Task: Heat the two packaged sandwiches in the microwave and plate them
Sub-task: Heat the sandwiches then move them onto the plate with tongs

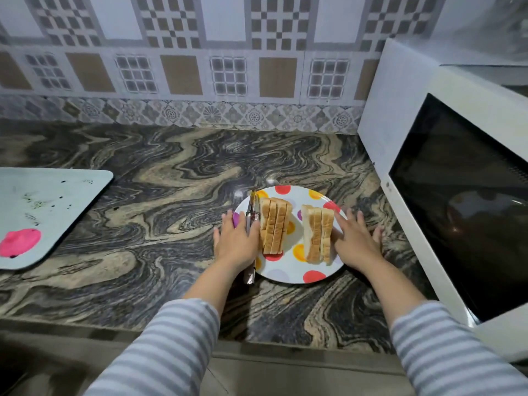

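Two sandwiches stand on edge, out of any package, on a white plate with coloured dots on the marbled counter. The left sandwich and the right sandwich are a little apart. My left hand lies flat, fingers spread, at the plate's left rim, over a metal tool like tongs, beside the left sandwich. Over the plate's right rim rests my right hand, also flat with fingers apart, touching the right sandwich's side. A white microwave stands to the right, its dark door shut.
A pale cutting board with crumbs and a pink blob lies at the far left. The tiled wall runs behind the counter. The counter's front edge is just below my forearms.
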`<state>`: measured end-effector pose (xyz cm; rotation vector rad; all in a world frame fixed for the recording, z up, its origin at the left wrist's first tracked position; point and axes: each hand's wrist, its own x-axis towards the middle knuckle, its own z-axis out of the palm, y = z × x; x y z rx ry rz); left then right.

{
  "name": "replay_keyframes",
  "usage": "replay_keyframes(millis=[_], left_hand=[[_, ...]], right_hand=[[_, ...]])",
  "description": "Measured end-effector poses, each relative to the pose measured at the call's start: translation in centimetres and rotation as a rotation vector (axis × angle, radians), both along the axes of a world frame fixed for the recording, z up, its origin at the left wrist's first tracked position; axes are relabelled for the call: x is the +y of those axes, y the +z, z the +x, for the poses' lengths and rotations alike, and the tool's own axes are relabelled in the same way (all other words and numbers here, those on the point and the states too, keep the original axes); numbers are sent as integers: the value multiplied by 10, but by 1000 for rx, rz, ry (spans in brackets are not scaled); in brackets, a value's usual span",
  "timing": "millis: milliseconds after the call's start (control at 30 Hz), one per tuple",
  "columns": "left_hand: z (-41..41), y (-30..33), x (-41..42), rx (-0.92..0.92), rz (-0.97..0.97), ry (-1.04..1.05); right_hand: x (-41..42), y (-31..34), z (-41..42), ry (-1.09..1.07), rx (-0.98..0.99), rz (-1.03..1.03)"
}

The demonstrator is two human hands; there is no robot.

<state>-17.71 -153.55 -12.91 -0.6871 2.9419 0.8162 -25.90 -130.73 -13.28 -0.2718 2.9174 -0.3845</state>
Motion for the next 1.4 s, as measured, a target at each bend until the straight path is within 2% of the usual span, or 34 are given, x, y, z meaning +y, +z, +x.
replay_keyframes(millis=[167, 267, 400, 500, 600, 700, 867, 1033, 1200, 1300, 1400], left_hand=[[2, 1, 2, -2, 0, -1], [2, 3, 0, 10, 54, -2], [2, 12, -2, 69, 134, 33], [-6, 34, 5, 176, 66, 2], [-26, 68, 29, 321, 13, -144], [-48, 105, 72, 430, -44, -374], [-64, 160, 154, 537, 7, -676], [-67, 190, 219, 611, 103, -834], [-74, 190, 252, 672, 127, -843], [-79, 184, 266, 709, 49, -824], [-90, 181, 282, 759, -113, -783]], right_hand=[[-3, 8, 4, -25, -41, 36], [-2, 14, 8, -34, -60, -43], [6, 34, 27, -116, 7, -151], [13, 66, 46, -135, 86, -137], [21, 113, 69, -145, 219, -96], [31, 164, 95, -158, 376, 25], [49, 227, 128, -251, 631, 287], [81, 248, 132, -475, 563, 440], [115, 246, 127, -552, 449, 458], [143, 246, 118, -567, 394, 477], [177, 246, 103, -588, 360, 505]])
